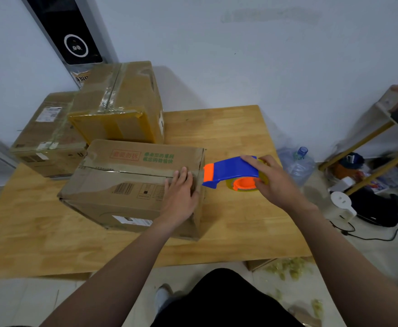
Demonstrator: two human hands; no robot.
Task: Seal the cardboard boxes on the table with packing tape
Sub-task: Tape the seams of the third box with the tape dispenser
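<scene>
A cardboard box (127, 185) with red and green print lies near the middle of the wooden table (240, 220). My left hand (180, 197) presses flat on the box's top near its right end, fingers straight. My right hand (271, 178) grips a blue and orange tape dispenser (228, 172) just off the box's right edge, its orange tip at the top corner. Two more boxes stand behind: a tall taped one (122, 102) and a lower one (46, 133) at the left.
A water jug (297, 164) stands on the floor right of the table. Beyond it are a shelf frame (370, 142), a white kettle (342, 204) and cables. Crumpled tape scraps (287, 270) litter the floor. A dark panel (68, 31) leans on the wall.
</scene>
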